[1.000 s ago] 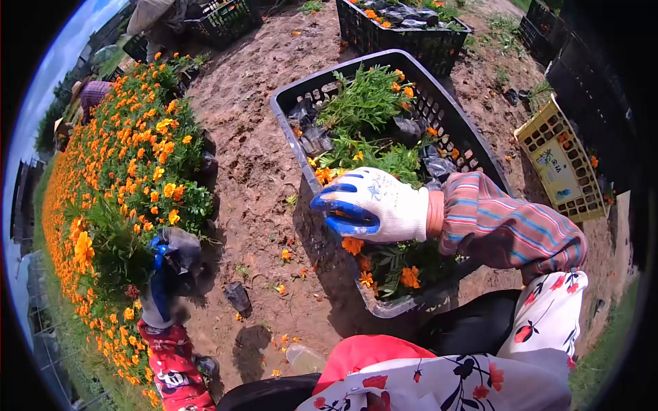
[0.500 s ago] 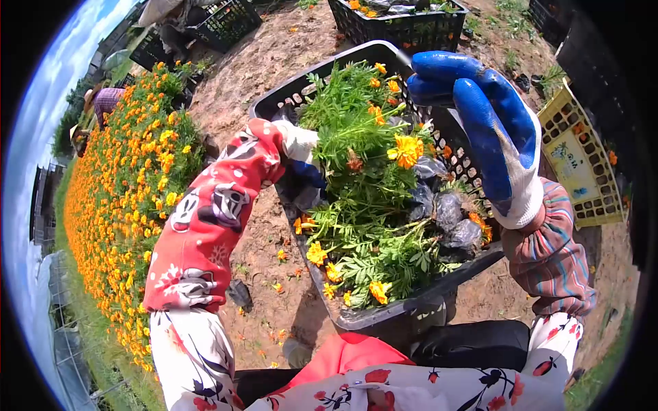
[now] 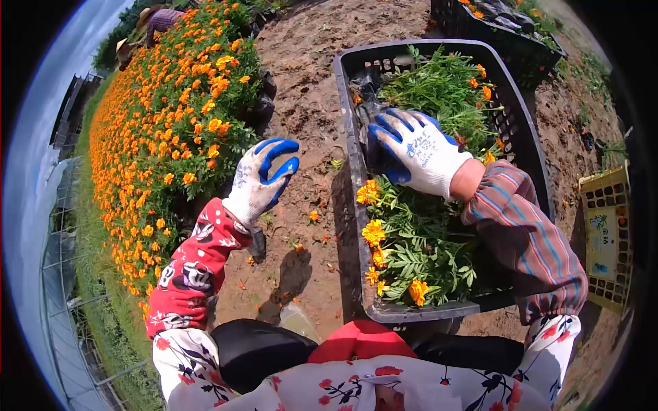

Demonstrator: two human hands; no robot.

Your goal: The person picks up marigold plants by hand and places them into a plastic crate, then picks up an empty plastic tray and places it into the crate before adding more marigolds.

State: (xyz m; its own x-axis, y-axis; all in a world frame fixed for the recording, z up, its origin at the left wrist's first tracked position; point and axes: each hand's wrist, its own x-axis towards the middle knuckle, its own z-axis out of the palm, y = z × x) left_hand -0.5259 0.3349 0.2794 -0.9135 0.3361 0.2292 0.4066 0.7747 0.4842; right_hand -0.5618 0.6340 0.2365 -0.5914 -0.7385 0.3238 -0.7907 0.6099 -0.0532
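Observation:
A black crate (image 3: 352, 157) holds green marigold plants (image 3: 425, 250) with orange flowers and dark plastic-wrapped root balls. My right hand (image 3: 421, 151), in a white and blue glove, reaches into the crate's left part, palm down over the plants, its fingers bent at a dark root bag. Whether it grips the bag is hidden. Outside the crate, over the bare soil to its left, my left hand (image 3: 264, 175) is raised in a matching glove, fingers curved and apart, with nothing between them.
Rows of orange marigolds (image 3: 171, 137) fill the left side. Another black crate (image 3: 507, 44) with plants stands at the upper right, and a yellow crate (image 3: 604, 236) at the far right. A person (image 3: 163, 22) bends beyond the flowers.
My left hand has come out of the crate to the left and opened. My right hand has moved from above the right rim down into the crate. The view has shifted, so the crate appears further right.

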